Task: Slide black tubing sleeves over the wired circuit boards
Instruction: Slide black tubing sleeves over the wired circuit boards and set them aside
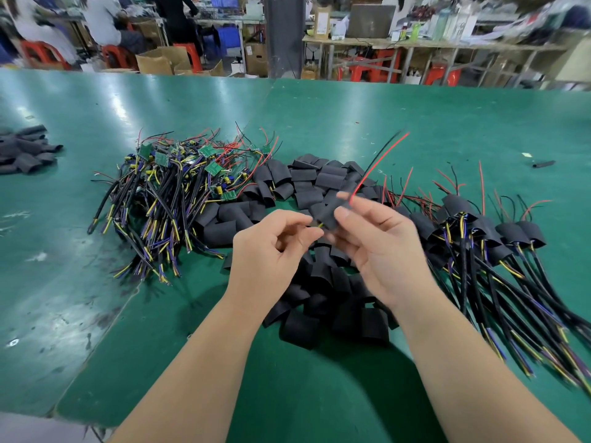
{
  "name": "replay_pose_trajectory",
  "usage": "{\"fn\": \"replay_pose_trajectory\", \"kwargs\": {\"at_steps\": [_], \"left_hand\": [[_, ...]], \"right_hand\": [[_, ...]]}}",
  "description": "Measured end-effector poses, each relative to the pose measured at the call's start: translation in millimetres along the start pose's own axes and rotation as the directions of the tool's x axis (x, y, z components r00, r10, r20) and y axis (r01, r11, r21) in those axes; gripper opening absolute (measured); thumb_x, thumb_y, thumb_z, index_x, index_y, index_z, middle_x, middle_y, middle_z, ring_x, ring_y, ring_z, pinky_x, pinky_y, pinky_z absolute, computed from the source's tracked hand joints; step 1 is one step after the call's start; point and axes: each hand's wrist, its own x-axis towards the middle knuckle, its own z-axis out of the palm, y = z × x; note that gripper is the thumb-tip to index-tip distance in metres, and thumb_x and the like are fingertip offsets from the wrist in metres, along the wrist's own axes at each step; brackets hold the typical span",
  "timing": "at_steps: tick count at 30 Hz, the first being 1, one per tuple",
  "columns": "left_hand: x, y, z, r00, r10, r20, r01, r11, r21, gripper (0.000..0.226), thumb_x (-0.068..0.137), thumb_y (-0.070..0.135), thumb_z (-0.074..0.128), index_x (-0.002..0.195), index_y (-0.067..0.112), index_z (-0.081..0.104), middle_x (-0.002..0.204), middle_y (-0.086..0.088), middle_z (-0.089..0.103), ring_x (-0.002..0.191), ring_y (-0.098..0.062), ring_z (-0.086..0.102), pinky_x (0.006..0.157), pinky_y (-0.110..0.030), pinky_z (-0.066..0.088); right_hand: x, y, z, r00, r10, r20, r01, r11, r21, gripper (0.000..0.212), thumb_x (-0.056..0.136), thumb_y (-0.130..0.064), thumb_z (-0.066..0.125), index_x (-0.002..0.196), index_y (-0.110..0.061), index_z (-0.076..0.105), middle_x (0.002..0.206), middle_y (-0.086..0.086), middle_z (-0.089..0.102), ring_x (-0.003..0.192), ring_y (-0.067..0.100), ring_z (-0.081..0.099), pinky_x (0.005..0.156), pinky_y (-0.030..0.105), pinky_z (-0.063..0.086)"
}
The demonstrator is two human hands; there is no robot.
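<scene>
My right hand (371, 251) pinches a black tubing sleeve (329, 212) held above the table; a red and a black wire (380, 161) stick up out of its far end. My left hand (275, 247) pinches the wires at the sleeve's near end, where a bit of yellow shows. The circuit board itself is hidden inside the sleeve. A heap of bare wired boards (169, 187), green with black, yellow and blue leads, lies to the left. Loose black sleeves (319, 302) are piled in the middle under my hands. Sleeved assemblies (499, 238) lie in a row on the right.
The green table (415, 116) stretches far back. A second small pile of black sleeves (25, 151) sits at the far left. One stray sleeve piece (543, 163) lies at the far right. People, stools and cardboard boxes are beyond the table's far edge.
</scene>
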Motion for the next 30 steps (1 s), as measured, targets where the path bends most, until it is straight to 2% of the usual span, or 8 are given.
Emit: {"fn": "replay_pose_trajectory", "kwargs": {"at_steps": [5,7,10,13,18,23,26,30], "left_hand": [[3,-10,-6,0.993,-0.113,-0.034,0.114,0.993,0.031,0.025,0.099,0.036,0.037,0.095,0.033,0.061,0.077,0.010,0.068,0.066,-0.005,0.064,0.065,-0.031,0.054],[5,-13,-8,0.989,-0.123,-0.085,0.129,0.989,0.076,0.027,0.099,0.034,0.036,0.098,0.027,0.062,0.079,0.011,0.067,0.070,-0.005,0.063,0.070,-0.032,0.052],[8,-14,-13,0.989,-0.073,-0.131,0.100,0.970,0.219,0.019,0.098,0.019,0.046,0.103,0.013,0.063,0.085,0.005,0.065,0.077,-0.011,0.060,0.073,-0.030,0.049],[18,-15,-23,0.987,-0.026,-0.159,0.104,0.858,0.502,0.021,0.089,0.006,0.054,0.108,0.010,0.062,0.099,-0.003,0.063,0.093,-0.026,0.056,0.084,-0.036,0.043],[55,-28,-46,0.971,-0.133,-0.198,0.237,0.462,0.855,0.036,0.083,0.017,0.058,0.119,0.014,0.056,0.119,-0.010,0.054,0.110,-0.034,0.047,0.089,-0.043,0.036],[84,-51,-72,0.936,-0.326,-0.133,0.180,0.120,0.976,0.018,0.086,0.030,0.061,0.095,0.015,0.059,0.102,-0.010,0.064,0.102,-0.032,0.055,0.090,-0.040,0.032],[90,-54,-78,0.937,-0.336,-0.099,0.126,0.059,0.990,0.026,0.084,0.023,0.064,0.068,0.018,0.044,0.073,-0.003,0.059,0.084,-0.028,0.059,0.086,-0.038,0.032],[97,-49,-82,0.925,-0.361,-0.122,0.164,0.088,0.982,0.025,0.085,0.015,0.054,0.062,0.016,0.044,0.063,-0.001,0.054,0.066,-0.026,0.048,0.076,-0.036,0.027]], "right_hand": [[12,-46,-33,0.950,-0.135,-0.281,0.169,0.980,0.103,0.020,0.092,-0.002,0.054,0.108,-0.006,0.064,0.082,0.012,0.070,0.073,0.026,0.067,0.069,0.029,0.056],[14,-61,-57,0.852,-0.239,-0.465,0.206,0.971,-0.121,0.021,0.090,-0.004,0.055,0.108,-0.012,0.062,0.096,0.019,0.069,0.073,0.025,0.069,0.067,0.033,0.057],[15,-67,-91,0.686,-0.520,-0.509,-0.107,0.620,-0.777,0.041,0.081,-0.020,0.056,0.122,-0.024,0.056,0.113,0.012,0.065,0.097,0.028,0.064,0.092,0.049,0.050],[13,-65,-100,0.629,-0.583,-0.514,-0.291,0.437,-0.851,0.057,0.081,-0.018,0.060,0.136,-0.020,0.043,0.136,0.015,0.048,0.125,0.039,0.043,0.107,0.054,0.030],[13,-56,-82,0.691,-0.598,-0.407,-0.198,0.384,-0.902,0.052,0.083,-0.015,0.062,0.133,-0.017,0.047,0.137,0.019,0.042,0.124,0.040,0.040,0.104,0.052,0.027],[13,-48,-68,0.786,-0.543,-0.294,-0.088,0.372,-0.924,0.041,0.083,-0.012,0.060,0.124,-0.017,0.056,0.131,0.016,0.046,0.121,0.034,0.044,0.105,0.051,0.033],[12,-44,-63,0.818,-0.522,-0.243,-0.033,0.379,-0.925,0.035,0.083,-0.011,0.059,0.118,-0.017,0.061,0.124,0.013,0.051,0.116,0.031,0.047,0.104,0.049,0.034],[12,-39,-60,0.827,-0.534,-0.176,0.029,0.353,-0.935,0.026,0.082,-0.007,0.059,0.105,-0.015,0.067,0.111,0.006,0.055,0.107,0.022,0.050,0.087,0.020,0.030]]}}
